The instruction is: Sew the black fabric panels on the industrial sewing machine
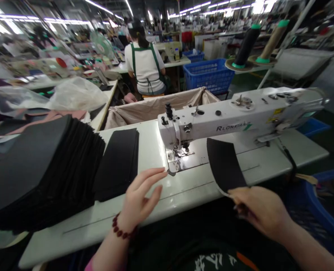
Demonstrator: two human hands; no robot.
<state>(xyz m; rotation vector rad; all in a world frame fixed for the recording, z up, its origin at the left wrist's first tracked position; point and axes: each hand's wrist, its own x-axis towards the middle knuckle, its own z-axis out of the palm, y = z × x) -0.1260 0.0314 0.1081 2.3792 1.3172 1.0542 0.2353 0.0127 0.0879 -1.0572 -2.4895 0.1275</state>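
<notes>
My left hand [143, 195] hovers over the front of the pale sewing table, fingers stretched out and apart, with nothing in it. Its fingertips are near the needle area of a white sewing machine [206, 124]. At the table's front edge, my right hand [261, 209] is closed on the near end of a black fabric panel [225, 163], which lies right of the needle. A pale strip shows along the panel's near edge. The fingers under that hand are dark and partly hidden. Left of my left hand lies a small stack of black panels [119, 162].
A tall stack of dark panels [43, 165] fills the table's left side. Behind the machine hangs a cloth-lined bin [144, 113]. Thread cones [247, 45] stand at the upper right. A blue basket [209, 75] and a seated person [146, 64] are farther back.
</notes>
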